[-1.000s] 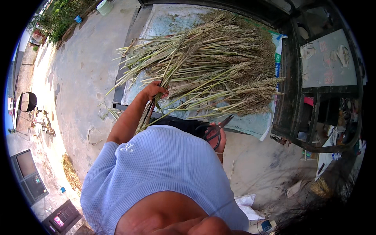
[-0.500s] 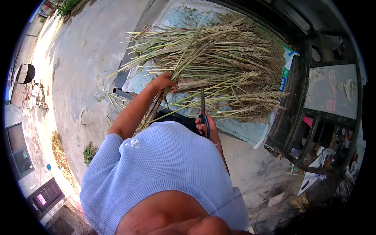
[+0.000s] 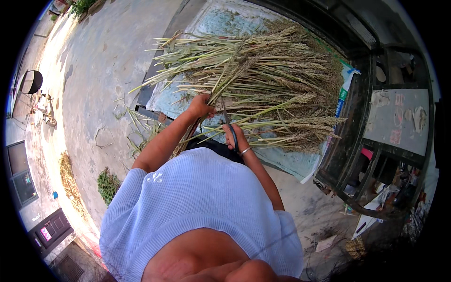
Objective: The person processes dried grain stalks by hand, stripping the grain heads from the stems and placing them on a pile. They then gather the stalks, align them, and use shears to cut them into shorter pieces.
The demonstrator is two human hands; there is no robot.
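A heap of dry, straw-coloured grain stalks (image 3: 263,80) with bristly seed heads lies across a pale blue sheet (image 3: 291,162), probably so fallen grain stays off the concrete ground (image 3: 94,80). At the heap's near edge, the left hand (image 3: 201,105) clenches a bunch of stems, holding them taut. Just beside it, the right hand (image 3: 237,136) grips slim dark-handled scissors (image 3: 229,127), blades pointing into the stems.

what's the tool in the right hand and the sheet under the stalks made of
Tool: thin dark blade, likely metal, dull finish; handle hidden in the right hand. Sheet: pale blue-grey, creased and limp at its edge, probably woven plastic sacking or tarp.
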